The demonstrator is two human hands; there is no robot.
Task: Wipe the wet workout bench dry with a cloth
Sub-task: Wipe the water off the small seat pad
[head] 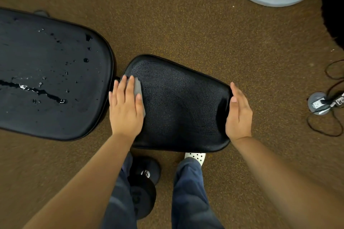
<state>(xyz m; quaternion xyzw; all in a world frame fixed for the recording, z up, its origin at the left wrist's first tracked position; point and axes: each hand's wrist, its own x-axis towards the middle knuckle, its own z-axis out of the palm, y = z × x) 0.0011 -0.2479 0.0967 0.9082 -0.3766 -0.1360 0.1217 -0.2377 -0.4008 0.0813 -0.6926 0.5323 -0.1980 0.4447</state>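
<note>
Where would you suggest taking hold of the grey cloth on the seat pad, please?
Pinch the cloth by its free strip beside the left hand, coming from above on the side toward the middle of the seat pad. It lies flat under straight fingers, so only that edge is exposed.

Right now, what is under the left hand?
A grey cloth lies under the left hand, pressed flat on the seat pad. Only its edge beside the hand shows; the rest is covered.

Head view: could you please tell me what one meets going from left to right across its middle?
Wet back pad → left hand on the cloth → seat pad → right hand → floor socket.
</note>
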